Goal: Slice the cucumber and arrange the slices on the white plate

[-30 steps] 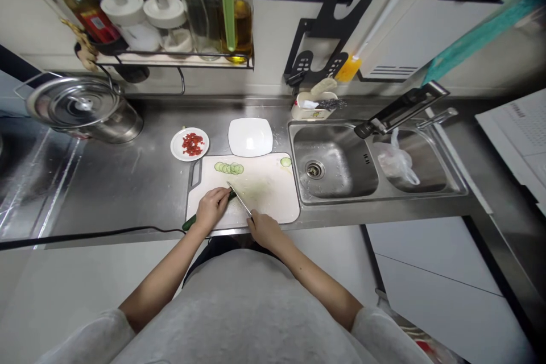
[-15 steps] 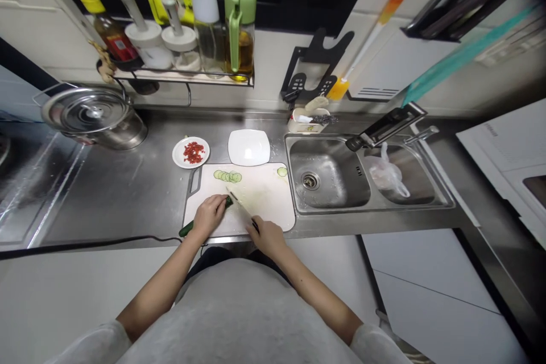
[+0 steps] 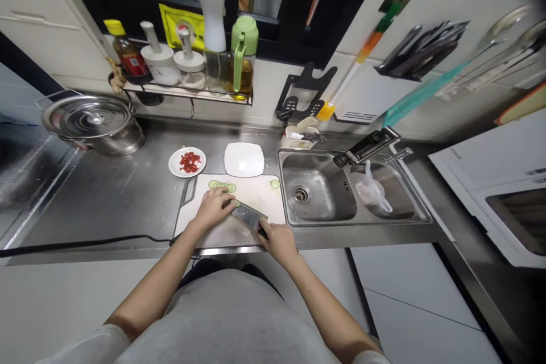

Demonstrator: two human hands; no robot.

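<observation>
On a white cutting board (image 3: 273, 205), my left hand (image 3: 213, 209) is closed with fingers and thumb around the cucumber, which the hand mostly hides. A pale cucumber slice (image 3: 238, 203) shows by the thumb, at the tip end of the knife. My right hand (image 3: 279, 242) grips the dark handle of a broad kitchen knife (image 3: 249, 216), its blade tilted with one face turned up and its tip close to my left fingers. Above my left hand lies a row of overlapping cucumber slices (image 3: 230, 187). Another cucumber piece (image 3: 275, 184) lies at the board's upper right.
Behind the board are a white square plate (image 3: 244, 159) and a small plate (image 3: 173, 165) with chopped red pieces (image 3: 190, 162). A double sink (image 3: 324, 205) is on the right, with a plastic bag (image 3: 372, 189). A lidded steel pot (image 3: 121, 139) stands left, near a bottle shelf (image 3: 187, 92).
The knife blade has turned from nearly edge-on to showing its flat face. My left hand has moved up and slightly right toward the blade tip. The camera view has shifted.
</observation>
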